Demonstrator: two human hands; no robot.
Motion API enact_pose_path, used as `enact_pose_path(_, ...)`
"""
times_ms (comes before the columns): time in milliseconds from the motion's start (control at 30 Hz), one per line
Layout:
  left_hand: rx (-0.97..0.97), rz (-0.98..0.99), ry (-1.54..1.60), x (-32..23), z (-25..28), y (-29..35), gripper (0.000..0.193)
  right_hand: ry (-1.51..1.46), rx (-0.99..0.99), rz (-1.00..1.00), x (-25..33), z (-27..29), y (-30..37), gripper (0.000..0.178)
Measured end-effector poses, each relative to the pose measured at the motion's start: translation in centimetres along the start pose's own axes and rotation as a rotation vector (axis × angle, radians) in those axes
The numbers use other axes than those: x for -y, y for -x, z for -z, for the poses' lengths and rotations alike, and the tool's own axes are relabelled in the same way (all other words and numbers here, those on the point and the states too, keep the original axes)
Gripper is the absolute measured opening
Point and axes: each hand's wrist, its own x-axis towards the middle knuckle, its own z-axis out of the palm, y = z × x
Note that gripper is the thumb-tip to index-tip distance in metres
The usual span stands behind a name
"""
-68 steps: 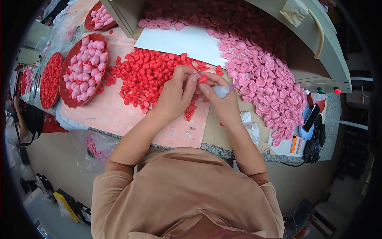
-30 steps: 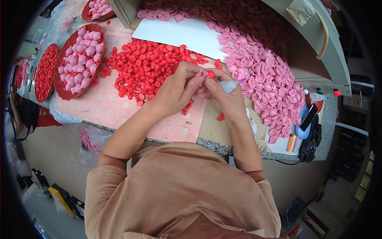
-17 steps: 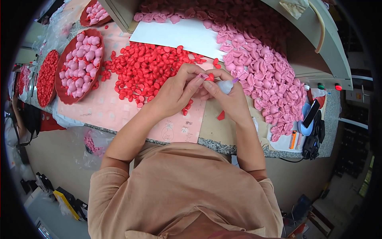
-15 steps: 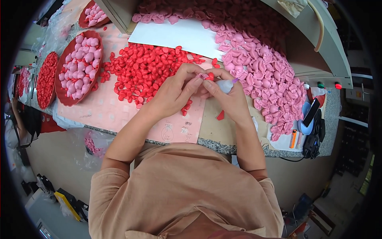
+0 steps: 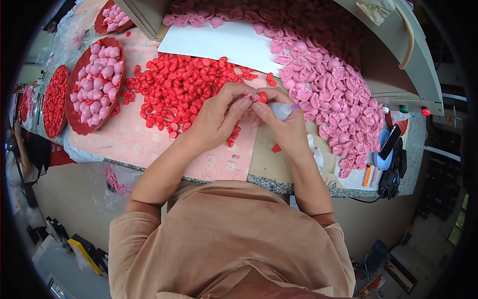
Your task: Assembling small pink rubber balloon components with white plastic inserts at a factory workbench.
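My two hands meet over the bench, fingers closed and almost touching. My left hand (image 5: 219, 117) pinches a small pink petal-shaped piece (image 5: 253, 96) between thumb and fingertips. Right against it, a glossy red bean-shaped piece (image 5: 262, 96) sits at the thumb and forefinger of my right hand (image 5: 286, 124). A translucent squeeze bottle (image 5: 282, 110) with a purple tip (image 5: 295, 106) is tucked in the same right hand. The fingers partly hide where pink and red pieces meet, so I cannot tell whether they are joined.
Loose red pieces (image 5: 174, 89) form a heap left of my hands; pink pieces (image 5: 328, 89) spread to the right. A red scalloped tray (image 5: 69, 107) holds pink-and-red items at left. A white sheet (image 5: 214, 45), a phone (image 5: 390, 141) and an orange lighter (image 5: 367, 174) lie around.
The bottle has tipped a little within my right hand, its purple tip now lower. Both hands keep nearly the same grip, and the whole view has shifted slightly.
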Motion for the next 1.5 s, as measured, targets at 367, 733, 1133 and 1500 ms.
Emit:
enact_pose_path(367, -0.106, -0.104, -0.01, 0.7, -0.8, 0.2, 0.02, 0.009, -0.036, -0.028, -0.1, -0.2, -0.3, 0.019)
enact_pose_path(733, 0.012, 0.153, 0.146, -0.6, 0.3, -0.6, 0.021, -0.279, 0.064, -0.327, 0.6, 1.4, -0.4, 0.027)
enact_pose_path(1133, 0.005, 0.191, 0.196, -0.3, 0.2, -0.2, 0.021, -0.02, 0.051, -0.177, 0.2, 0.5, -0.2, 0.029)
enact_pose_path(1500, -0.032, 0.297, 0.452, 0.0, 0.3, -0.3, 0.023, -0.148, 0.038, -0.141, -0.6, -0.6, -0.7, 0.027)
